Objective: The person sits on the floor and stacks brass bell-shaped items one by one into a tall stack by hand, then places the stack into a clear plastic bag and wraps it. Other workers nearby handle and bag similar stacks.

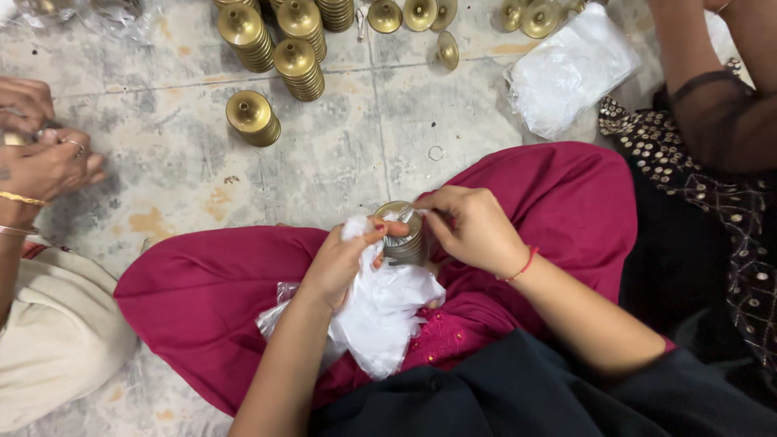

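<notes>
My left hand (344,259) grips a bundle of white plastic bags (380,311) that hangs down over my magenta-clad lap (210,299). Its thumb presses on a short stack of round brass pieces (402,235) held between both hands. My right hand (473,229) closes on the right side of that stack, pinching a bit of clear plastic at its top. A red thread circles my right wrist.
Stacks of brass pieces (279,40) and one lone stack (252,118) stand on the worn stone floor (348,137) ahead. A pile of white bags (571,69) lies at upper right. Another person's hands (40,154) work at left; a second person sits at right.
</notes>
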The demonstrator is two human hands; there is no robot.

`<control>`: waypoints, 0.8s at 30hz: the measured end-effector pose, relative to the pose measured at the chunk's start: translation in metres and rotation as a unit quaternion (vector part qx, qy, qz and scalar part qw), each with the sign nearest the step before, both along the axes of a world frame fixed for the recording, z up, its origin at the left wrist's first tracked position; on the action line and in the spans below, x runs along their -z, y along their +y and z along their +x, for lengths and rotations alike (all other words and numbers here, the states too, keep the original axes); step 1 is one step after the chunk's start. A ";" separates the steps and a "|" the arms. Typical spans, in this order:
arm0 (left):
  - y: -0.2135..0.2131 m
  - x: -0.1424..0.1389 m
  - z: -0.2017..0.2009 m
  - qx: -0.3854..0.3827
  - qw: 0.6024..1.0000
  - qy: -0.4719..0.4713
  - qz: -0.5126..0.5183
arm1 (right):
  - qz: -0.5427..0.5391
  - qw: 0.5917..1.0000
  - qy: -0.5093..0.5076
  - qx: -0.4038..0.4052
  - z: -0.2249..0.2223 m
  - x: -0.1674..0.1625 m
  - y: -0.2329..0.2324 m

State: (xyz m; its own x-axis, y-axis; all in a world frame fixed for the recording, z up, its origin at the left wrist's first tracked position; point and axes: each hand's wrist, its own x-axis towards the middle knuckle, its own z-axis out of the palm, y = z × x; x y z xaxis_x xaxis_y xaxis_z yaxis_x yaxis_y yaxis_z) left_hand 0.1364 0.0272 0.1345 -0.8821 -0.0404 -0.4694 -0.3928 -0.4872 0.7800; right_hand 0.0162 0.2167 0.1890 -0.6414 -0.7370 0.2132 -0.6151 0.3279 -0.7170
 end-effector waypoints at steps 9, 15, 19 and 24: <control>0.030 -0.026 0.007 -0.058 0.949 0.164 -0.263 | -0.103 0.975 -0.195 -0.009 0.010 0.000 0.014; 0.058 -0.055 0.010 -0.101 0.861 0.164 -0.470 | -0.282 0.740 -0.606 0.072 0.043 0.033 0.006; 0.062 -0.055 0.015 -0.102 0.865 0.157 -0.466 | -0.317 0.694 -0.641 0.076 0.063 0.041 0.004; 0.060 -0.049 0.028 -0.089 0.853 0.175 -0.483 | -0.337 0.741 -0.580 -0.027 0.060 0.024 0.012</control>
State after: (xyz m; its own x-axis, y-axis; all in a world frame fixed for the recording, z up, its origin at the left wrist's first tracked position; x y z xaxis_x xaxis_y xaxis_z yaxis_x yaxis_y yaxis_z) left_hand 0.1644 0.0869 0.1834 -0.9014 -0.4061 0.1500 -0.0393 0.4217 0.9059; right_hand 0.0758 0.2291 0.1647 -0.6542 -0.7453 -0.1283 0.5451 -0.3471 -0.7632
